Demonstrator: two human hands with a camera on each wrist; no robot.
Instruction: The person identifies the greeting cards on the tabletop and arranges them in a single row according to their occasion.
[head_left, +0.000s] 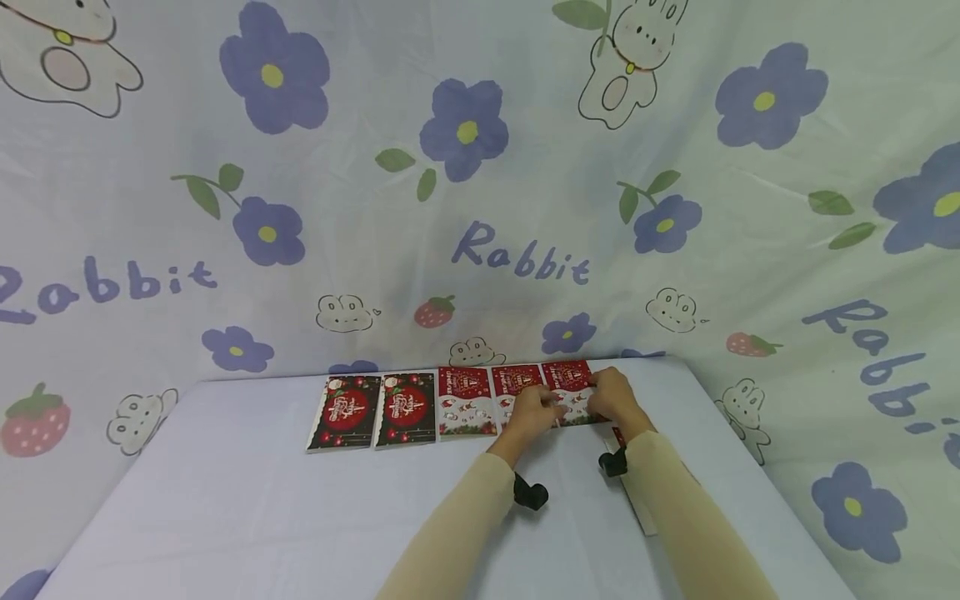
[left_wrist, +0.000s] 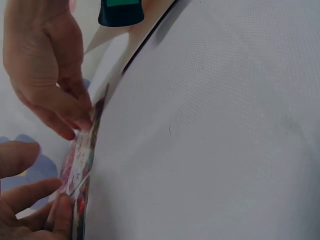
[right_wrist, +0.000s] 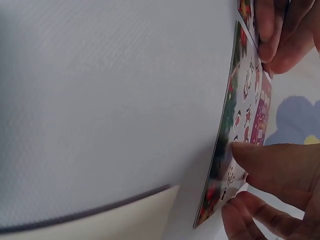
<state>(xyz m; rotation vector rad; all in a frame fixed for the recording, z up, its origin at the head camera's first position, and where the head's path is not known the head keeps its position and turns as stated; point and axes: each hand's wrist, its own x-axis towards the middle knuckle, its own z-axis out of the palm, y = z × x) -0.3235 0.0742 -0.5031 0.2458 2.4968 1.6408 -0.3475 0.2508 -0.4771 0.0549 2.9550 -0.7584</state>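
Five Christmas greeting cards stand in a row along the back of the white table in the head view. The two on the left are dark with a red disc, like the outer dark card (head_left: 345, 414); the other three are red and white. My right hand (head_left: 617, 398) pinches the rightmost red-and-white card (right_wrist: 247, 95) at its right edge, thumb (right_wrist: 275, 167) on its printed face and fingers behind. My left hand (head_left: 534, 414) is over the neighbouring red-and-white card (head_left: 516, 380), its fingers (left_wrist: 37, 192) extended and touching where the two cards meet.
A flat pale piece with a bit of red at its far end (head_left: 639, 508) lies partly under my right forearm. Behind the table (head_left: 262, 508) hangs a cloth (head_left: 360, 250) printed with flowers and rabbits. Black camera mounts (head_left: 531, 493) sit at both wrists.
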